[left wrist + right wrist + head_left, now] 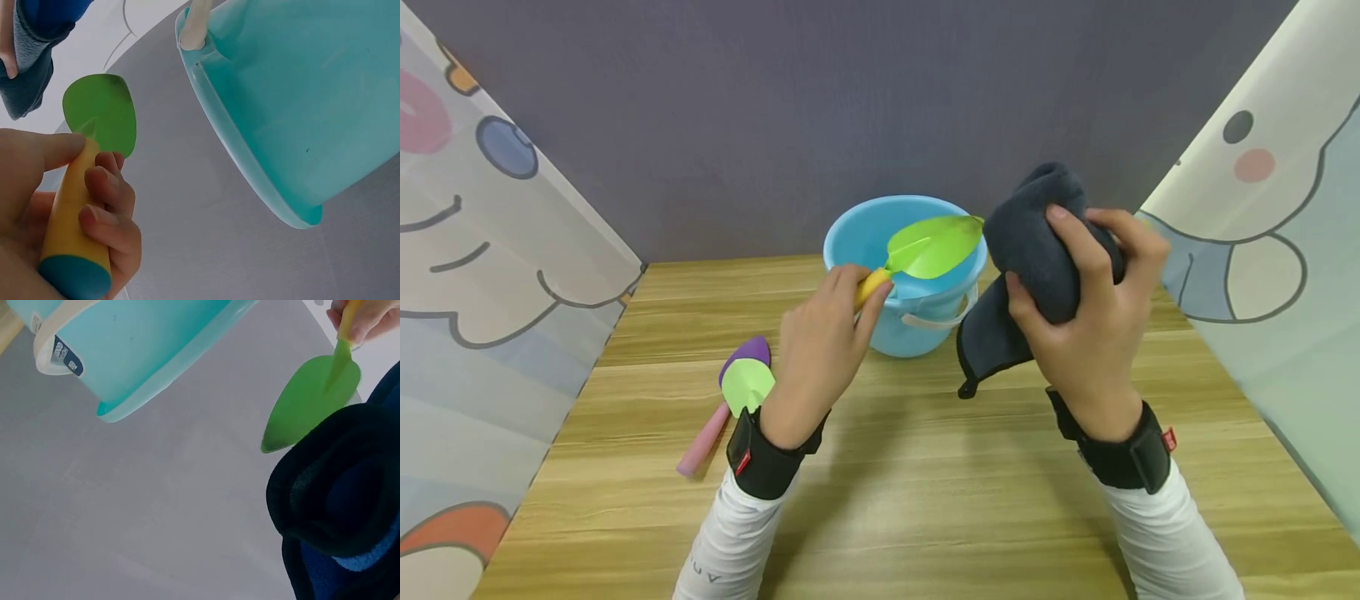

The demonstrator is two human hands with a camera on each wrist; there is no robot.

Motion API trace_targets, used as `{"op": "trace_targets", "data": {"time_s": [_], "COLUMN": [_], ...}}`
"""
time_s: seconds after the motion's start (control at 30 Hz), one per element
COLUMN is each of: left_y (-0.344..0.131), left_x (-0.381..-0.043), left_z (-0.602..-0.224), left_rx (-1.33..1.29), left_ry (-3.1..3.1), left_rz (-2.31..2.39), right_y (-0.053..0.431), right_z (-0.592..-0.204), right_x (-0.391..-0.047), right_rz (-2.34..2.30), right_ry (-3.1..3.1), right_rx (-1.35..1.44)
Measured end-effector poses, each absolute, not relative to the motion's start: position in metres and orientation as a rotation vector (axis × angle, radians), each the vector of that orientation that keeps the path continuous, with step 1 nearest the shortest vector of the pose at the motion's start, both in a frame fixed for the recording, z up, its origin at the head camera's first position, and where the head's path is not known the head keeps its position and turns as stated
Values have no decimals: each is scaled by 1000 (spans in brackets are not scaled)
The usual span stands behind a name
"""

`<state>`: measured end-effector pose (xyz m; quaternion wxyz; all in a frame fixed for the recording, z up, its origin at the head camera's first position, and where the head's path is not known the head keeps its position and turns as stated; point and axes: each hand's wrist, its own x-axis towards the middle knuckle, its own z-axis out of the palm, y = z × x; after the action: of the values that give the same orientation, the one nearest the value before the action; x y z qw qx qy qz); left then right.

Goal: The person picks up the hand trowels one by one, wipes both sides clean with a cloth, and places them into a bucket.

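Observation:
My left hand (823,342) grips the yellow handle of a toy trowel (934,247), its fingers curled round the handle in the left wrist view. The trowel's green blade hangs over the mouth of a light blue bucket (910,333), its tip pointing right and showing a dark smudge. My right hand (1093,308) holds a bunched dark grey-blue cloth (1033,242), thumb and fingers pressed into it. The cloth is close to the blade tip; whether they touch I cannot tell. One corner of the cloth dangles beside the bucket. In the right wrist view, cloth folds (350,487) hide the right fingers.
On the wooden table (925,483), left of my left wrist, lie a purple tool head (751,352), a pale green blade (747,385) and a pink handle (703,442), partly overlapping. The bucket's white handle (947,321) hangs down its side. A grey wall (850,100) rises behind.

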<state>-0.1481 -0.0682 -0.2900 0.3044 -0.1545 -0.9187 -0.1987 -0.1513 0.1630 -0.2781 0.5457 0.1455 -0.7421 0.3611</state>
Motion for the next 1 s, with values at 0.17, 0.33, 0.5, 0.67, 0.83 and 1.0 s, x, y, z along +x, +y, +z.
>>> {"op": "trace_targets", "data": {"time_s": [0.17,0.33,0.5,0.67,0.83,1.0], "left_y": [-69,-70,-69,-67,-65,-63], "left_x": [-149,-150,-150,-148,-146,-145], "left_z": [-289,-289,-290,-290,-291,-292], "left_rx": [-424,-435,-449,-524,-624,-698], "left_ry": [-2416,-2408,-2382,-2309,-2166,-2119], "left_rz": [-520,-526,-506,-419,-306,-281], "right_y": [159,153,141,133,132,130], "right_z": [-280,-283,-289,-298,-306,-306], "right_x": [-149,-147,-145,-148,-152,-151], "right_rz": [836,797,720,636,625,637], "right_ry": [-1795,-1861,-1880,-1952,-1962,-1911], "right_rx": [411,500,609,658,652,656]}}
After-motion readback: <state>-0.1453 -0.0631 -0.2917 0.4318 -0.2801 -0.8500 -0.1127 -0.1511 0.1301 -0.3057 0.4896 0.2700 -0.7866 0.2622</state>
